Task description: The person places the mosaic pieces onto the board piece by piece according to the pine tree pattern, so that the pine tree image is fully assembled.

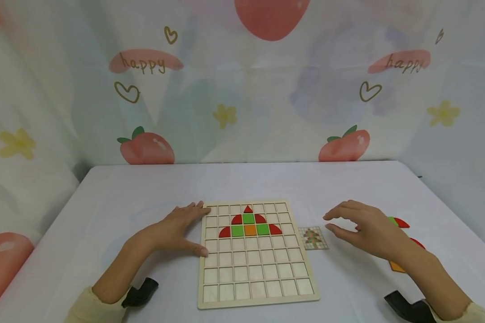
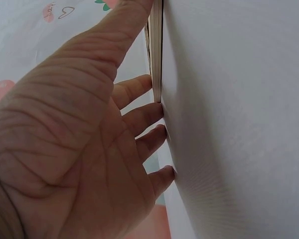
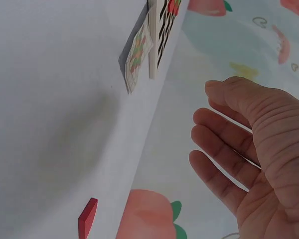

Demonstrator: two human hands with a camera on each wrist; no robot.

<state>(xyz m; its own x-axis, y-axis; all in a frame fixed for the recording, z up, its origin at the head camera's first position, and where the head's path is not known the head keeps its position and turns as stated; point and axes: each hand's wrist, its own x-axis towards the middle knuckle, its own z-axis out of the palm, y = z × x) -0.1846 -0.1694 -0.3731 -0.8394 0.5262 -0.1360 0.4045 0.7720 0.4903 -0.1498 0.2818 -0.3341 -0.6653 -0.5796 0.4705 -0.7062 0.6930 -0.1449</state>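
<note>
this is a small screened-off spot, a sort of booth: printed cloth (image 1: 262,148) hangs behind a white table (image 1: 153,188) and along its left and right sides. the cloth carries pink fruit (image 1: 147,150), yellow flowers (image 1: 225,116), hearts (image 1: 127,92) and the word "happy" (image 1: 143,62). it hides the room beyond, so home, office or lab, i cannot tell.

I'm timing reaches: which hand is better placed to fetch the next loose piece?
Probably the right hand: it looks empty and is nearer the loose pieces, while the left hand touches the edge of the grid board.
</note>
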